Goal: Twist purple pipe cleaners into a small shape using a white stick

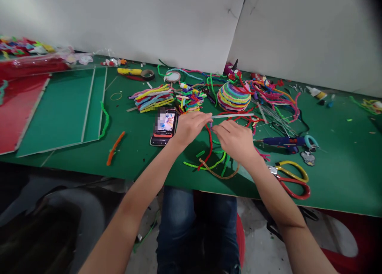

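In front of me my left hand [193, 126] and my right hand [234, 139] are close together above the table, fingertips pinched. A short purple pipe cleaner [210, 125] shows between them, mostly covered by the fingers. A clear glue stick [232, 116] points right from beside my left fingertips; whether that hand touches it I cannot tell. Below the hands lie loose pipe cleaners, among them a red one [210, 148], a lime-green one [191, 165] and a tan one [222, 177]. Behind them sits a striped dome of coiled pipe cleaners [234, 96].
A phone [163, 124] lies left of my hands. To the right are a blue glue gun [282, 141] and scissors [294, 180] with yellow and red handles. Pipe-cleaner bundles [155, 98] lie behind the phone. Green boards [64, 110] and an orange pipe cleaner [115, 148] are leftward.
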`<action>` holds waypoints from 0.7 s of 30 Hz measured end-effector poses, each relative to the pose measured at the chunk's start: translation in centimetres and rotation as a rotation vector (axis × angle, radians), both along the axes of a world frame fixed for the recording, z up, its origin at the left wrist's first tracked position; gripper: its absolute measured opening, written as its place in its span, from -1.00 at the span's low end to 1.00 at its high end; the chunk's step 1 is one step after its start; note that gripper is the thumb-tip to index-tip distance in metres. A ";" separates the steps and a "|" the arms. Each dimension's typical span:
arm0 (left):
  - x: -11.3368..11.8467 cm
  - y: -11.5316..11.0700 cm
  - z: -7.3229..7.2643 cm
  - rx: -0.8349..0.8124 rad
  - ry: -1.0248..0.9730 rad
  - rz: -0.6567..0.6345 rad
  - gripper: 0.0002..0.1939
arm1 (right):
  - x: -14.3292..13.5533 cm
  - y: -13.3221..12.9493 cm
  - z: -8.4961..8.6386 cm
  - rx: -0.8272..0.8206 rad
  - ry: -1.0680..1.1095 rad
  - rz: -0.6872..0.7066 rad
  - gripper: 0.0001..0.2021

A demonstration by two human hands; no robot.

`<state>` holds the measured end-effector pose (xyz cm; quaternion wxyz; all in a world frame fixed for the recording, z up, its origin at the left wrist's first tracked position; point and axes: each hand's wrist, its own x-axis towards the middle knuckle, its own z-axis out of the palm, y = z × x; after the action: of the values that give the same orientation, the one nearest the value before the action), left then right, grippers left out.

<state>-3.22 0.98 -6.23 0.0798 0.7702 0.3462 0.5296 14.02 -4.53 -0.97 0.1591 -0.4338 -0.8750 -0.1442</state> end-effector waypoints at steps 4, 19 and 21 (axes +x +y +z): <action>-0.5 0.5 0.3 -0.012 0.076 -0.149 -0.80 | 0.8 1.6 2.8 -0.050 -0.041 0.069 -0.74; -0.7 -0.7 2.5 -0.673 -0.377 -0.640 -0.63 | 2.8 7.0 1.4 -0.503 0.255 0.267 -0.68; -0.6 -0.5 2.4 -0.630 -0.379 -0.570 -0.66 | 2.4 5.5 0.5 -0.408 0.182 0.146 -0.69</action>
<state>-3.81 0.48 -3.81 0.5141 0.6624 0.2442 0.4870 16.38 0.96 -0.50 0.1564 -0.4038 -0.8972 0.0872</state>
